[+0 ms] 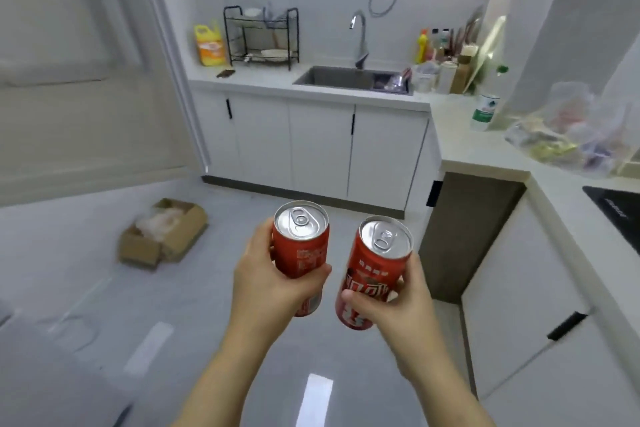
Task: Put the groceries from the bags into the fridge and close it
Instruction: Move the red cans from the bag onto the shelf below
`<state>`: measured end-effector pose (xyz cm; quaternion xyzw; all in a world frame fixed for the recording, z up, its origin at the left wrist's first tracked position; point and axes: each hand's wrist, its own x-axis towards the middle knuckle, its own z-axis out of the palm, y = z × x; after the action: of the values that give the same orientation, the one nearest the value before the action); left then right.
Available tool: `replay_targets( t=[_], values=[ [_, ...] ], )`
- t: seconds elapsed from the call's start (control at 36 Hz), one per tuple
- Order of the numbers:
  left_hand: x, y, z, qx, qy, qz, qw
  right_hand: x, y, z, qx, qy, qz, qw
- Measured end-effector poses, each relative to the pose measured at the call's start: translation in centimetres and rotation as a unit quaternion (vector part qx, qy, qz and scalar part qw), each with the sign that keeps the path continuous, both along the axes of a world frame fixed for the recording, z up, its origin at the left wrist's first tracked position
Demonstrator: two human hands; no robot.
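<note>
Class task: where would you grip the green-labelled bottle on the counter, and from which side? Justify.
Likely best: wrap the green-labelled bottle round its straight middle from the open floor side; it stands upright, wall behind, plastic bag to its right.

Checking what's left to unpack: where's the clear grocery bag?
Head view, far right: the clear plastic bag sits on the counter, between the white bottle and the black cooktop.
</note>
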<state>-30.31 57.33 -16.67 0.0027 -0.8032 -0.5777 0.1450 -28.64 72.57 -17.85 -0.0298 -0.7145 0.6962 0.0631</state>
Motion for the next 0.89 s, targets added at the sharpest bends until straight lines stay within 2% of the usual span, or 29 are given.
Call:
replay_targets(
  t=[0.19,0.42,0.69,0.89],
  values=[
    [1.8,-10.7,0.2,-0.019,0.014,0.142,0.99,-2.2,-11.0,0.6,0.012,-0.011,0.125,0.992],
    [4.9,-19.1,0.1,0.01,-0.004,0.29,0.957,-2.9,-20.9,1.4,0.017,-0.035,0.268,0.963],
    [6.7,-28.4,1.1,0.044,-0.008,0.456,0.889,-4.7,-33.5,2.1,0.0,-0.01,0.431,0.902],
    [7.5,-35.9,3.8,0.028,0.036,0.565,0.824,-6.0,-43.4,3.2,-0.011,0.025,0.534,0.845]
  ],
)
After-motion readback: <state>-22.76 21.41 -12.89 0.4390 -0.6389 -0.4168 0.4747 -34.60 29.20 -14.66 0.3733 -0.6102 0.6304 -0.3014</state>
